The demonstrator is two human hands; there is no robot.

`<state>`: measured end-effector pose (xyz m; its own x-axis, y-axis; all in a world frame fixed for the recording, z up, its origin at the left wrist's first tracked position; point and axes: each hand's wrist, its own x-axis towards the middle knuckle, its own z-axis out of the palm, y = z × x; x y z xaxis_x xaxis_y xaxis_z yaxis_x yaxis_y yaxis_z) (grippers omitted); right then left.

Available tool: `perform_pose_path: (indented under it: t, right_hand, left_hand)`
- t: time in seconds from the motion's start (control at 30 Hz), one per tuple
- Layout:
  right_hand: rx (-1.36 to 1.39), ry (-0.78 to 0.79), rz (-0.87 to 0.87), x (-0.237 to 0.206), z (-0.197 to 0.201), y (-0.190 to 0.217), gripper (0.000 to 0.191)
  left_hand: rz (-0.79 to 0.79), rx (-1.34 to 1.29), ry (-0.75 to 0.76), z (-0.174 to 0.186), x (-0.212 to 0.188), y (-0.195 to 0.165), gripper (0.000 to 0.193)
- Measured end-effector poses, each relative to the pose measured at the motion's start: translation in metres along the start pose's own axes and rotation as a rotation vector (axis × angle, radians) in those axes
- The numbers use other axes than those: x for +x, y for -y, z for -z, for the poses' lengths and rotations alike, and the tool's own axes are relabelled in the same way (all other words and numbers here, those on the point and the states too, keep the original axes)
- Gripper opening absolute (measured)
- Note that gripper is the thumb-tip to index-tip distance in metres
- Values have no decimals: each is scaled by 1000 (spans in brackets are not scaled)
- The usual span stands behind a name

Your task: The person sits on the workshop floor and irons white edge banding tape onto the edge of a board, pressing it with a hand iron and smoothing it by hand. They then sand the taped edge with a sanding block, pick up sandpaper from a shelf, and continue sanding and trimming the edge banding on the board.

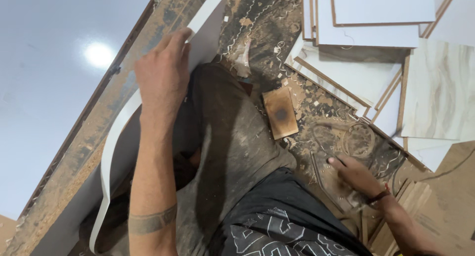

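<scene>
The left hand point(162, 75) is seen pressed flat on a white edge-banding strip point(113, 152), fingers held together and laid along the strip against the raw chipboard edge point(84, 147) of a large glossy white panel point(44, 88). Nothing is gripped there; the strip is simply pinned down under palm and fingertips. From under the hand, the strip is run up toward the top of the panel edge, and below the hand it is curled loose, away from the edge, ending in a bend near the bottom of the view.

Now to the right hand point(357, 176): it is stretched out well away from the panel edge, down on the dusty floor point(316, 122) among curled white shavings point(257, 18). Its fingers are partly blurred, loosely bent and slightly apart; whether anything is clasped cannot be told. A dark band is worn at its wrist.

Between the panel edge and the right hand, a small wooden block point(280, 112) with a scorched dark patch is lying on the floor. Farther from the edge, beyond the block, white laminated boards point(366, 18) are stacked overlapping, with a marble-patterned sheet point(438, 88) at the far side.
</scene>
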<state>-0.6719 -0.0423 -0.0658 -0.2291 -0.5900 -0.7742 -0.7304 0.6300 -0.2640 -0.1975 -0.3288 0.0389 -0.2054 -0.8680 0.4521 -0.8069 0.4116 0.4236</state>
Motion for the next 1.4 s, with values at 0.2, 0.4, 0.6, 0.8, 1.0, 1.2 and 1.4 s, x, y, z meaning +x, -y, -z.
perform_pose_path:
  t: [0.2,0.4,0.6,0.8,1.0,1.2,1.4]
  right_hand:
    - [36,-16,80,28,-19,13,51]
    - [36,-209,419,119,-3,105,58]
    - [-76,-199,483,180,4,203,52]
    - [-440,-160,346,179,17,181,63]
    - [-775,-321,274,158,37,118,52]
    - [-557,-206,138,126,52,119,89]
    - [-791,-286,255,141,18,121,75]
  left_hand:
    - [-27,45,5,-3,-3,5,18]
    - [-53,60,-29,-8,-5,5,20]
    - [-25,112,6,-10,-5,10,19]
    - [-73,77,-52,-13,-6,13,20]
    - [-74,66,-20,-11,-9,7,23]
    - [-88,34,-56,-6,-7,6,23]
    - [-54,91,-34,-10,-6,9,27]
